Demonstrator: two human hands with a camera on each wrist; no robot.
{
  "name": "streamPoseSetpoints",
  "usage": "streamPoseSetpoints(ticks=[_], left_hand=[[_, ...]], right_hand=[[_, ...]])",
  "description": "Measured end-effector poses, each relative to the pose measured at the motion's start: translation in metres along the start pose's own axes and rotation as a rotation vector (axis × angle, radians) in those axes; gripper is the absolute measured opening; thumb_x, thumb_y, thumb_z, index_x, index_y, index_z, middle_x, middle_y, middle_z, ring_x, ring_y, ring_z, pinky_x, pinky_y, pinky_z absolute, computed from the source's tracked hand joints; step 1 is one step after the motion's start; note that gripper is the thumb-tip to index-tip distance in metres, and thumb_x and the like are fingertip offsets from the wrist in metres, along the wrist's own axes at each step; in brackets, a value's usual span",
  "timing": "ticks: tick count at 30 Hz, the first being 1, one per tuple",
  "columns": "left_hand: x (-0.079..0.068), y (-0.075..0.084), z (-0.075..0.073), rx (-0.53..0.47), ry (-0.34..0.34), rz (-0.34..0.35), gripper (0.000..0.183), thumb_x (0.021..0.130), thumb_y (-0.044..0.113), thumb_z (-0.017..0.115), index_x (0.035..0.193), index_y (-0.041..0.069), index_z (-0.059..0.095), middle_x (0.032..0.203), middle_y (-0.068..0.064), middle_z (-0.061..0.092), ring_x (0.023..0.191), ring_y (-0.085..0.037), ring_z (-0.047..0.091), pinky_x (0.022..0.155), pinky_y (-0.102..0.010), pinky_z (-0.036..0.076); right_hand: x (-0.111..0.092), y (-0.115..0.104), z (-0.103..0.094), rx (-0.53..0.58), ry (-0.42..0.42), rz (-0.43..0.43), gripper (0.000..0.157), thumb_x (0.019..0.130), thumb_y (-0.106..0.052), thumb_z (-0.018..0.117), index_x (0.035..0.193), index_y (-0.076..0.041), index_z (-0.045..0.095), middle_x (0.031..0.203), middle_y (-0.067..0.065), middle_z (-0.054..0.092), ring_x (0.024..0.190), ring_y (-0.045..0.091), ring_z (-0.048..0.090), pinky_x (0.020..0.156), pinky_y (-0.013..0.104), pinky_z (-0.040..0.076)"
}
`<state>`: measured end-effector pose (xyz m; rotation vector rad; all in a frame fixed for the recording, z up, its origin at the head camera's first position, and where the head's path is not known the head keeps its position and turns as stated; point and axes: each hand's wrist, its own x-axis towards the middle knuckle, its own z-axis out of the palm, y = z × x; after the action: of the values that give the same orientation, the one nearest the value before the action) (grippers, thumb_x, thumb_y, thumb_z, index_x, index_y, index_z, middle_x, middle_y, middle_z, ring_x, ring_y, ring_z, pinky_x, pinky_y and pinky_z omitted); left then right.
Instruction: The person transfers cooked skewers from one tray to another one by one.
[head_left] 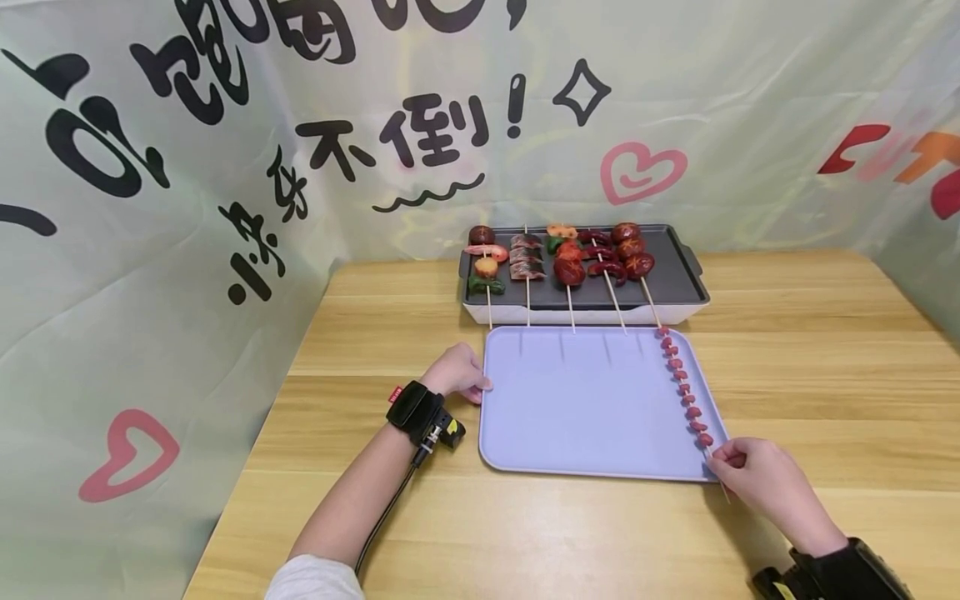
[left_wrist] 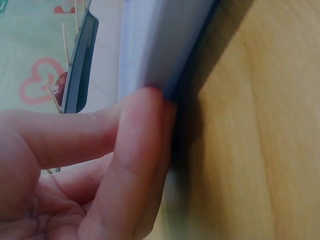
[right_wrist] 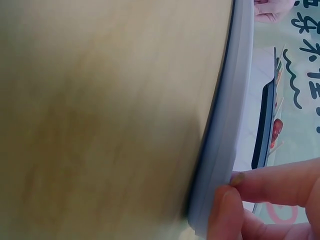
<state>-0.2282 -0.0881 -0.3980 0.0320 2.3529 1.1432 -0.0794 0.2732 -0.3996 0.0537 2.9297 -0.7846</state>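
Note:
A pale lavender tray [head_left: 577, 417] lies on the table in the head view. My left hand [head_left: 457, 372] pinches its left rim; in the left wrist view, thumb and finger [left_wrist: 140, 135] meet at that rim. Along the tray's right side lies a skewer [head_left: 687, 400] threaded with several small reddish pieces. My right hand [head_left: 765, 479] pinches the near end of its bare stick at the tray's front right corner. In the right wrist view, thumb and fingertip [right_wrist: 227, 205] close together beside the tray's edge, and most of the skewer is hidden.
Behind the tray stands a dark grill pan [head_left: 671, 258] on a white base. Several skewers lie across it, with a prawn skewer [head_left: 487, 252] leftmost and mushroom-like caps [head_left: 628, 247] on the right. A printed cloth [head_left: 480, 125] hangs behind the wooden table [head_left: 817, 367].

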Motion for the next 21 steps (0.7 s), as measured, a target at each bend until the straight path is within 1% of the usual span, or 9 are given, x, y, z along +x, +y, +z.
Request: streamPoseSetpoints(ticks=[3, 4, 10, 21], left_hand=[[0.0000, -0.0005, 0.0008, -0.005, 0.008, 0.007, 0.009, 0.076, -0.006, 0.068, 0.068, -0.007, 0.065, 0.059, -0.014, 0.061, 0.049, -0.019, 0.062, 0.053, -0.025, 0.057], [-0.0001, -0.0004, 0.0015, -0.006, 0.018, -0.003, 0.007, 0.077, -0.006, 0.068, 0.070, -0.008, 0.066, 0.060, -0.015, 0.062, 0.049, -0.018, 0.062, 0.055, -0.026, 0.058], [-0.0030, -0.0002, 0.0018, -0.010, 0.031, 0.031, 0.006, 0.077, -0.006, 0.067, 0.072, -0.010, 0.065, 0.053, -0.008, 0.057, 0.043, -0.012, 0.056, 0.051, -0.023, 0.056], [-0.0041, -0.0001, 0.0013, -0.004, 0.028, 0.037, 0.008, 0.076, -0.006, 0.067, 0.069, -0.010, 0.065, 0.052, -0.007, 0.056, 0.042, -0.012, 0.056, 0.050, -0.024, 0.056]], right_hand=[[0.0001, -0.0001, 0.0004, -0.011, 0.011, -0.013, 0.014, 0.081, -0.013, 0.064, 0.075, 0.000, 0.063, 0.062, 0.000, 0.055, 0.058, 0.014, 0.046, 0.053, 0.027, 0.038], [0.0001, -0.0001, 0.0004, -0.013, 0.013, -0.016, 0.014, 0.080, -0.012, 0.064, 0.074, 0.000, 0.063, 0.062, 0.000, 0.055, 0.058, 0.014, 0.046, 0.053, 0.027, 0.038], [0.0007, -0.0005, -0.0001, -0.010, 0.000, -0.010, 0.014, 0.081, -0.013, 0.064, 0.075, 0.000, 0.063, 0.062, 0.000, 0.054, 0.058, 0.014, 0.045, 0.052, 0.026, 0.036], [0.0015, -0.0003, -0.0009, -0.011, -0.019, -0.004, 0.014, 0.080, -0.012, 0.063, 0.075, 0.000, 0.062, 0.062, 0.000, 0.054, 0.058, 0.015, 0.045, 0.052, 0.026, 0.036]])
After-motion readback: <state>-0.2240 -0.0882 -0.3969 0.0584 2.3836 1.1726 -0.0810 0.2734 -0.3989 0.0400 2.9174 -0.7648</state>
